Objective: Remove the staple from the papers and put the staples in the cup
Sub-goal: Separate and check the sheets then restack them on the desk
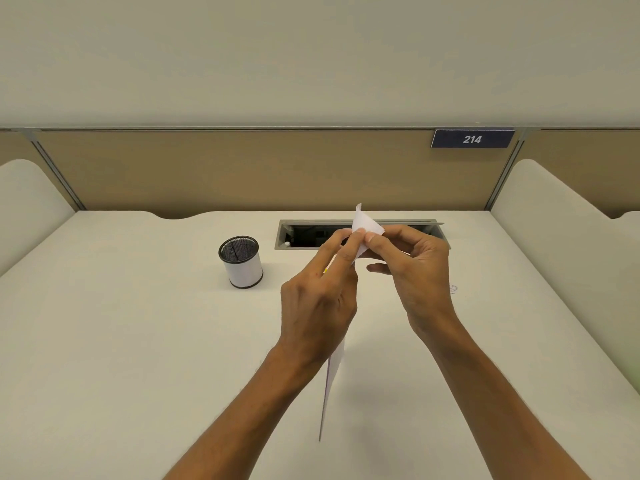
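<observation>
Both hands, left hand and right hand, pinched the papers at their top corner, above the table; mesh cup sat to their left. Staple not visible; hard picking could tear the corner or drop it.

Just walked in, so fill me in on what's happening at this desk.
A person holds a set of papers up off the desk, the left hand and right hand both pinching its top corner. A mesh cup stands on the desk to the left. The staple itself is too small to see.
</observation>
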{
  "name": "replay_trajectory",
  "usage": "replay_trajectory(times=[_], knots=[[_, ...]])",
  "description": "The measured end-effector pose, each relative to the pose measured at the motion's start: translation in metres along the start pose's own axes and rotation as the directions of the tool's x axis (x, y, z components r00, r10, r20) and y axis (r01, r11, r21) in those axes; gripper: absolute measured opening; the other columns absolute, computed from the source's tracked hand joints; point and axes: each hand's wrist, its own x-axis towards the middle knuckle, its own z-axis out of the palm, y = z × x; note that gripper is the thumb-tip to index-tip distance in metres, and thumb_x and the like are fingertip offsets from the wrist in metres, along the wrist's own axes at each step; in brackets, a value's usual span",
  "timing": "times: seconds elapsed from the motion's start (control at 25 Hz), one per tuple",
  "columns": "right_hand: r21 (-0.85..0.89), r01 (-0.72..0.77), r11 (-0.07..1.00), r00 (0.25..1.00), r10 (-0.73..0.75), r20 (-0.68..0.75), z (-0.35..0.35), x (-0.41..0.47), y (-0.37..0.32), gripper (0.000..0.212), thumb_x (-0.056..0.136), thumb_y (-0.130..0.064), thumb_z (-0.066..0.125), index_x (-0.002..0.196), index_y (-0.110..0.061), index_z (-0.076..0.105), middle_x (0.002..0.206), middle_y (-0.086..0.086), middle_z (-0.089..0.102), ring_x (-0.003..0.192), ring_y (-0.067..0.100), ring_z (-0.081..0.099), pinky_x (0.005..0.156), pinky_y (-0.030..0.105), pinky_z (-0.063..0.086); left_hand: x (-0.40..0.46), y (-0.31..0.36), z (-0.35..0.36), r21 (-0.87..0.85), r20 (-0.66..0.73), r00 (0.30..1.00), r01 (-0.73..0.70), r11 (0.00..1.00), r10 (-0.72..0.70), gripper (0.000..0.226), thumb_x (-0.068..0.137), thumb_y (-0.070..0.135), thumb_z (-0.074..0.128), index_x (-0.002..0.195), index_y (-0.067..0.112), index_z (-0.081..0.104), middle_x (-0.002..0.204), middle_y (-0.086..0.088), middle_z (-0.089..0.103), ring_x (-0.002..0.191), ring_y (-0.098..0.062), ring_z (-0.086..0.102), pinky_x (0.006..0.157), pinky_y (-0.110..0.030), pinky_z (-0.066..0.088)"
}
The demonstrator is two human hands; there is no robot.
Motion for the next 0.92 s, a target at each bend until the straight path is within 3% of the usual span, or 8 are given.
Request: replay_trajectory(times=[0.16, 0.28, 0.36, 0.48, 0.56, 0.64, 0.76, 0.92], knots=[[0.022, -0.027, 0.999, 0.997, 0.025, 0.071, -0.004, 0.002, 0.002, 0.009, 0.089, -0.017, 0.063, 0.09, -0.019, 0.072, 0.085, -0.005, 0.076, 0.082, 0.018, 0.073, 0.065, 0.022, 0.057, 0.001, -0.003, 0.0, -0.028, -0.028, 0.999, -0.032, 0.999, 0.031, 0.041, 0.09, -0.001, 0.057, 0.129, 0.008, 0.062, 0.129, -0.004, 0.064, 0.097, -0.019, 0.067, 0.059, -0.034, 0.058], [0.035, -0.004, 0.999, 0.997, 0.002, 0.073, -0.009, 0.005, 0.009, 0.015, 0.091, -0.025, 0.059, 0.093, -0.018, 0.072, 0.09, -0.003, 0.075, 0.088, 0.017, 0.072, 0.069, 0.024, 0.057, 0.003, -0.007, 0.0, -0.097, -0.049, 0.999, 0.018, 0.995, -0.022, 0.04, 0.09, -0.003, 0.057, 0.128, 0.007, 0.062, 0.123, -0.004, 0.068, 0.1, -0.016, 0.066, 0.07, -0.029, 0.057], [-0.089, 0.054, 0.995, 0.998, -0.055, -0.009, -0.014, 0.011, 0.026, 0.025, 0.088, -0.032, 0.055, 0.103, -0.019, 0.068, 0.101, -0.004, 0.072, 0.095, 0.012, 0.067, 0.074, 0.024, 0.054, 0.005, -0.008, -0.001, -0.165, -0.064, 0.994, 0.075, 0.983, -0.086, 0.037, 0.092, -0.003, 0.056, 0.126, 0.007, 0.063, 0.118, -0.003, 0.07, 0.097, -0.012, 0.066, 0.077, -0.026, 0.056], [-0.442, 0.054, 0.895, 0.997, -0.072, -0.024, -0.029, 0.022, 0.061, 0.054, 0.083, -0.051, 0.058, 0.13, -0.027, 0.046, 0.13, -0.007, 0.051, 0.112, 0.009, 0.052, 0.086, 0.024, 0.049, 0.01, -0.012, -0.005, -0.324, -0.059, 0.968, 0.213, 0.922, -0.244, 0.03, 0.096, 0.003, 0.053, 0.123, 0.006, 0.066, 0.112, 0.0, 0.072, 0.093, -0.007, 0.066, 0.078, -0.017, 0.053], [-0.344, -0.128, 0.93, 0.991, 0.133, -0.009, -0.036, 0.025, 0.078, 0.066, 0.079, -0.058, 0.06, 0.135, -0.032, 0.038, 0.129, -0.013, 0.052, 0.113, 0.008, 0.054, 0.09, 0.03, 0.051, 0.013, -0.02, -0.007, -0.493, 0.005, 0.904, 0.374, 0.786, -0.427, 0.03, 0.096, 0.005, 0.055, 0.122, 0.012, 0.067, 0.112, 0.003, 0.072, 0.096, -0.011, 0.068, 0.081, -0.026, 0.056], [-0.143, -0.334, 0.931, 0.94, 0.341, 0.022, -0.042, 0.024, 0.09, 0.061, 0.083, -0.055, 0.061, 0.135, -0.032, 0.041, 0.116, -0.017, 0.063, 0.102, 0.008, 0.064, 0.089, 0.038, 0.055, 0.015, -0.031, -0.008, -0.639, 0.121, 0.811, 0.505, 0.581, -0.572, 0.032, 0.096, 0.003, 0.055, 0.116, 0.024, 0.069, 0.11, 0.003, 0.073, 0.092, -0.017, 0.071, 0.076, -0.032, 0.058], [-0.05, -0.411, 0.91, 0.91, 0.413, 0.046, -0.047, 0.019, 0.097, 0.028, 0.091, -0.031, 0.061, 0.118, -0.024, 0.061, 0.102, -0.009, 0.073, 0.092, 0.018, 0.071, 0.075, 0.034, 0.059, 0.013, -0.05, -0.002, -0.685, 0.267, 0.641, 0.651, 0.326, -0.72, 0.034, 0.094, -0.002, 0.056, 0.109, 0.026, 0.068, 0.101, -0.002, 0.075, 0.076, -0.012, 0.071, 0.063, -0.025, 0.056], [0.073, -0.455, 0.887, 0.89, 0.456, 0.003, -0.05, 0.01, 0.106, 0.021, 0.088, -0.016, 0.067, 0.109, -0.016, 0.065, 0.094, 0.003, 0.076, 0.08, 0.027, 0.073, 0.063, 0.033, 0.06, -0.006, -0.082, 0.014, -0.607, 0.451, 0.389, 0.793, 0.043, -0.803, 0.023, 0.093, 0.005, 0.061, 0.114, 0.013, 0.062, 0.086, 0.001, 0.076, 0.071, -0.013, 0.072, 0.059, -0.026, 0.055]])
